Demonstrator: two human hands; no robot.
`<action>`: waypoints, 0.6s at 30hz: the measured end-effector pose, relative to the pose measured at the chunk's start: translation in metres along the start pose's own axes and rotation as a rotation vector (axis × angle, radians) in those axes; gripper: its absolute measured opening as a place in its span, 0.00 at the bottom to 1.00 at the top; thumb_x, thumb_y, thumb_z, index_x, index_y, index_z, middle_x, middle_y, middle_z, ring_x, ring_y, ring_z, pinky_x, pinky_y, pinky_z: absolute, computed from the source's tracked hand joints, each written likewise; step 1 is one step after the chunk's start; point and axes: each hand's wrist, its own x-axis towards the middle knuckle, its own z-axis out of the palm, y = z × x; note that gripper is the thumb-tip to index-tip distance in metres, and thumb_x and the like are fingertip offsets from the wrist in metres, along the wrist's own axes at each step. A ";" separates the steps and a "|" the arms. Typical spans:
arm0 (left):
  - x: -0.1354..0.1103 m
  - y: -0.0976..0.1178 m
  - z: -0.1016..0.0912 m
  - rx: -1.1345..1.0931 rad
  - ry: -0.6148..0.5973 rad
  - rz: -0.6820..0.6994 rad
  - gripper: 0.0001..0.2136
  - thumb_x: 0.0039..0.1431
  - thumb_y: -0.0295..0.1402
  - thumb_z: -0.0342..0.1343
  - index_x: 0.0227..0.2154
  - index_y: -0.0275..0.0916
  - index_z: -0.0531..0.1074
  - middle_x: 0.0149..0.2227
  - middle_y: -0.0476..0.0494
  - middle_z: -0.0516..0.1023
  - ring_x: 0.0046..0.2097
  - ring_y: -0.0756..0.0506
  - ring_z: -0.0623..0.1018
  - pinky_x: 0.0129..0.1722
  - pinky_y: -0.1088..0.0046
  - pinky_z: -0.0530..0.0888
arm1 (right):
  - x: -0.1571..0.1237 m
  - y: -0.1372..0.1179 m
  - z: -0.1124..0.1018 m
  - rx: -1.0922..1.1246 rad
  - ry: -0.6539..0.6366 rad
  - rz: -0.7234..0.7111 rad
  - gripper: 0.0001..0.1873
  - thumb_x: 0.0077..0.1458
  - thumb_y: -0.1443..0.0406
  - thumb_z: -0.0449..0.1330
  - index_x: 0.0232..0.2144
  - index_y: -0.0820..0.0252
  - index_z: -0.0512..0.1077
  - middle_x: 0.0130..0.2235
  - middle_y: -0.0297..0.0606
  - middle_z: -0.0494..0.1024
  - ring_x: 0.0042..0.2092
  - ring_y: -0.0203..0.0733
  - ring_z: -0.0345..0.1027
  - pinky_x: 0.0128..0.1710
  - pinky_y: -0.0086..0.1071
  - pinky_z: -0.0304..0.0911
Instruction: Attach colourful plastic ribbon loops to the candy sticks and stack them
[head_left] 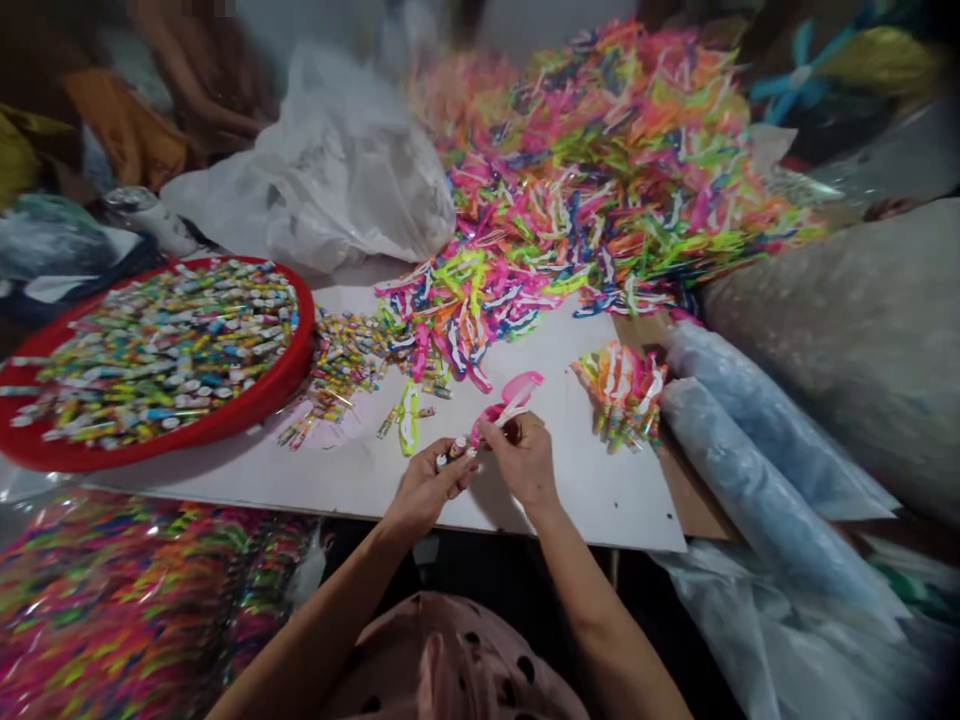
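Observation:
My left hand (427, 488) is closed around a few small printed tubes (459, 447) with pale ends. Close beside it, my right hand (523, 458) pinches a pink plastic strip piece (523, 384) with a white part, its looped end sticking up past the fingers. The two hands almost meet over the white board; whether the pink piece touches the tubes I cannot tell. A yellow-green strip piece (408, 418) lies on the board left of my hands, near a few loose tubes (388, 421). Right of my hands lies a bunch of strip pieces with tubes (619, 385).
A red tray (289, 385) heaped with tubes stands at left. Behind the white board (480, 512) rises a big pile of colourful strip pieces (592, 190), beside a white plastic bag (337, 170). Clear plastic rolls (765, 480) lie at right; packed bags (127, 600) sit lower left.

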 end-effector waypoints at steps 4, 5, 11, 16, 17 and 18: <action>0.000 -0.006 0.002 0.009 0.003 -0.023 0.23 0.31 0.41 0.72 0.26 0.37 0.67 0.21 0.57 0.64 0.22 0.58 0.64 0.23 0.83 0.61 | -0.003 0.006 0.005 0.020 -0.021 0.066 0.15 0.47 0.55 0.63 0.22 0.60 0.67 0.20 0.30 0.68 0.23 0.36 0.66 0.23 0.28 0.59; -0.001 -0.007 0.002 0.007 0.005 -0.022 0.23 0.31 0.41 0.72 0.27 0.37 0.67 0.21 0.57 0.64 0.22 0.58 0.64 0.23 0.82 0.60 | -0.003 0.009 0.006 0.031 -0.042 0.073 0.15 0.46 0.55 0.63 0.22 0.60 0.67 0.20 0.29 0.68 0.23 0.36 0.66 0.22 0.28 0.59; -0.002 -0.010 0.003 0.066 0.016 0.022 0.22 0.39 0.42 0.67 0.35 0.37 0.68 0.21 0.55 0.66 0.21 0.56 0.64 0.20 0.81 0.55 | 0.003 0.022 0.005 0.202 -0.091 0.202 0.17 0.44 0.55 0.65 0.22 0.58 0.62 0.19 0.24 0.65 0.20 0.34 0.64 0.21 0.28 0.58; -0.004 -0.001 -0.005 0.249 -0.044 0.093 0.18 0.43 0.42 0.65 0.33 0.36 0.70 0.19 0.54 0.67 0.21 0.55 0.63 0.20 0.79 0.56 | -0.001 0.015 0.008 0.290 -0.109 0.253 0.17 0.41 0.56 0.65 0.24 0.57 0.62 0.18 0.23 0.63 0.19 0.33 0.62 0.20 0.28 0.57; -0.005 -0.001 -0.007 0.262 -0.050 0.114 0.17 0.44 0.42 0.64 0.32 0.36 0.70 0.19 0.54 0.66 0.20 0.55 0.63 0.20 0.79 0.57 | -0.004 0.014 0.011 0.302 -0.108 0.253 0.16 0.41 0.56 0.65 0.24 0.58 0.63 0.18 0.23 0.64 0.19 0.32 0.62 0.20 0.28 0.57; -0.005 -0.001 -0.009 0.268 -0.055 0.130 0.16 0.45 0.43 0.63 0.31 0.36 0.70 0.19 0.54 0.66 0.20 0.56 0.62 0.21 0.79 0.57 | -0.008 0.014 0.014 0.314 -0.102 0.254 0.16 0.41 0.56 0.65 0.24 0.58 0.63 0.18 0.23 0.64 0.19 0.32 0.62 0.20 0.28 0.56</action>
